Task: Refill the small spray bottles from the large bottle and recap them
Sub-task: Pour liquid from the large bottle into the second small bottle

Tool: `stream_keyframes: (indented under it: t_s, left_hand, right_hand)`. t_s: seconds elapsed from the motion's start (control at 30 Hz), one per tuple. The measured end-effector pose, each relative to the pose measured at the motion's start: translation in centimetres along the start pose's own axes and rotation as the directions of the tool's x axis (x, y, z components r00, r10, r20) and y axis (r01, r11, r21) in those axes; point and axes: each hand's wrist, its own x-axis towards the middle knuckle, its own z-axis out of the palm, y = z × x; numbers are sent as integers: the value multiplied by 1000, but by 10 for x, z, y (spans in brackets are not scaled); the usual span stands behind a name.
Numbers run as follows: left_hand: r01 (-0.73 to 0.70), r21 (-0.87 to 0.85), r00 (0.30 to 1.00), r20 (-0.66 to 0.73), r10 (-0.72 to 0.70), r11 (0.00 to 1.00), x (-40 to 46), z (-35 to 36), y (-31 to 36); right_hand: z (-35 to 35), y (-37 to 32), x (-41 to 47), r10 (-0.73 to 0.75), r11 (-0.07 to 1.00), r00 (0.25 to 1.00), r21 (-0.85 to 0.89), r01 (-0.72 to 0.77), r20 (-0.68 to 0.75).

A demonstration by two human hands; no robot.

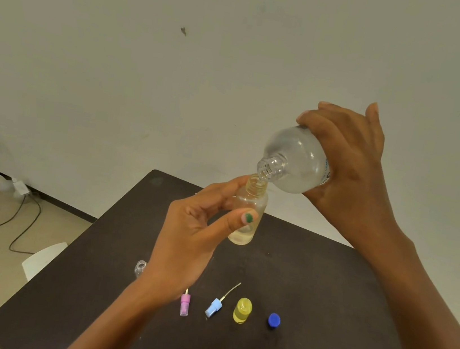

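While my right hand (351, 167) grips the tilted large bottle (296, 160), neck down for pouring, my left hand (193, 234) pinches the small spray bottle (246, 215) upright above the table (324, 291), mouth directly under the spout to catch liquid.

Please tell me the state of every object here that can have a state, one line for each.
Large bottle: uncapped, tilted, mouth over the small bottle.
Small bottle: open, held upright, little liquid inside.
Yellow bottle: standing on the table, no sprayer.
Clear bottle: open, on the table.
Blue sprayer: off, lying down.
Pink sprayer: off, lying down.
Blue cap: off, on the table.
Left hand: grips the small bottle.
Right hand: grips the large bottle.
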Motion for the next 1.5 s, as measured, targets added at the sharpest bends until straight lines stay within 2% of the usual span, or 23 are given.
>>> stream_keyframes:
  t_s: [1.5]
  left_hand:
    - [3,-7,1000,-2,-3,1000,-4,0,3]
  right_hand:
    - [-1,-2,-1,-12,1000,1000,-4,12,-1]
